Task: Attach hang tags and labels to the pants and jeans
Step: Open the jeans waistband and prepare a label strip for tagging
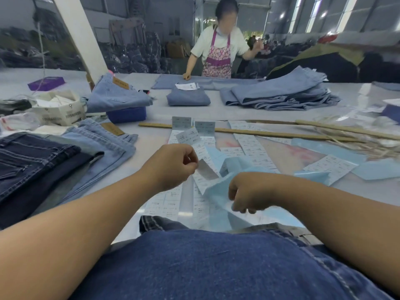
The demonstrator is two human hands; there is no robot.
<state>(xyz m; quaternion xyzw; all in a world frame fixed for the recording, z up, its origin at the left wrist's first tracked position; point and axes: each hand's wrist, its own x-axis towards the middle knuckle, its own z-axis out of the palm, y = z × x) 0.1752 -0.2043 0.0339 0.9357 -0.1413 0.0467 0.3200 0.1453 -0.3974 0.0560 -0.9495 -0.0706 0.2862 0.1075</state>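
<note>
Labels: one white label (207, 171) peeled up and pinched between thumb and curled fingers of the left hand (173, 166), held just above the table (151, 114) in front of the person; its printed face is turned away, grey back showing. Right hand (249, 194) curled round a pale blue backing sheet (218, 198), gripping its edge near the body, the sheet bending upward toward the left hand. Printed label strips (254, 148), white with small dark text, lying flat and overlapping across the table centre, some still on blue backing; further blue backing pieces (376, 169) to the right. Two single labels (181, 123) propped upright against a long wooden stick (281, 133) that runs across the table. Stacked jeans (43, 161), dark navy on top of lighter blue pairs, at the left edge; one light pair shows a brown leather patch (112, 129). Folded light blue jeans (188, 97) with a paper tag on top, mid-table; a larger heap of light blue jeans (279, 94) to its right. White paper box (62, 109) holding tags, far left. Blue plastic tray (126, 114) under another folded pair. Purple box (46, 83) at rear left. Second person (218, 53) in a patterned apron at the far side, one hand pressing on denim laid flat
</note>
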